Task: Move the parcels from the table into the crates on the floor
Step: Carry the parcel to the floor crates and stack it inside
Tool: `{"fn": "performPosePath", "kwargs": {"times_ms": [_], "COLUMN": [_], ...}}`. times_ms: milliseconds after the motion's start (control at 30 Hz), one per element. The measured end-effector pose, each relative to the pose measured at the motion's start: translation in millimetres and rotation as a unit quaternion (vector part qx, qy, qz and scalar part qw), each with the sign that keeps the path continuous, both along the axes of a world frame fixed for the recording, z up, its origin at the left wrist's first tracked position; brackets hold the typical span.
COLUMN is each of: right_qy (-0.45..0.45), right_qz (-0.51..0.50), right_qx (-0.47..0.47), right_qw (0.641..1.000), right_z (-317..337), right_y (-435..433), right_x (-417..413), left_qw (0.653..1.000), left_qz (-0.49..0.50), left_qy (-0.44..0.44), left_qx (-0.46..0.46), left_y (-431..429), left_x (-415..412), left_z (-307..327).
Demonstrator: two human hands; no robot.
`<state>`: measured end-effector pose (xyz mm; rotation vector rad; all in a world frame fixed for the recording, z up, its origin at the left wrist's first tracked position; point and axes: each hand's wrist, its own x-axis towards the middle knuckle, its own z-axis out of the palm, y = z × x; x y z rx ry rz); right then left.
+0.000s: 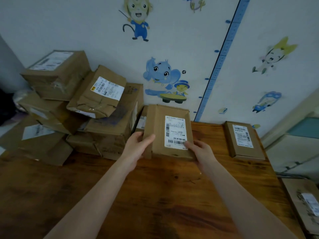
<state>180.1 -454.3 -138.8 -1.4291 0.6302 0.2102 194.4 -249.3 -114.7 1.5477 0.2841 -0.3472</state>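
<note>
At the centre of the frame both hands hold a flat cardboard parcel (168,131), label up — the left hand (138,146) curls round its left edge, thumb on top, and the right hand (201,150) grips its lower right corner, thumb on the label. The parcel sits tilted above the wooden table (120,187). A heap of brown parcels (77,104) fills the left of the frame; a smaller flat parcel (243,140) lies at right — near the table's edge.

wooden table (155,195), stacked cardboard parcels (107,135) left, flat parcel (243,140) right
</note>
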Motion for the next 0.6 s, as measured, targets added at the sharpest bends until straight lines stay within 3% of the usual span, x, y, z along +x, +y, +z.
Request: {"fn": "performPosePath", "kwargs": {"times_ms": [300,600], "right_qy": [-0.067,-0.099], "right_qz": [0.061,0.067], "right_qx": [0.031,0.04], "right_qw": [0.995,0.992], "right_z": [31.1,48.1], "right_y": [-3.7,-13.2], "right_x": [-7.2,-17.1], "left_qw": [0.995,0.992], "left_qz": [-0.027,-0.051], "left_qy": [-0.088,-0.112], "left_qx": [0.049,0.027], "left_y": [-3.5,-11.3], "left_x": [-18.6,-31.5], "left_z": [20.6,37.3]}}
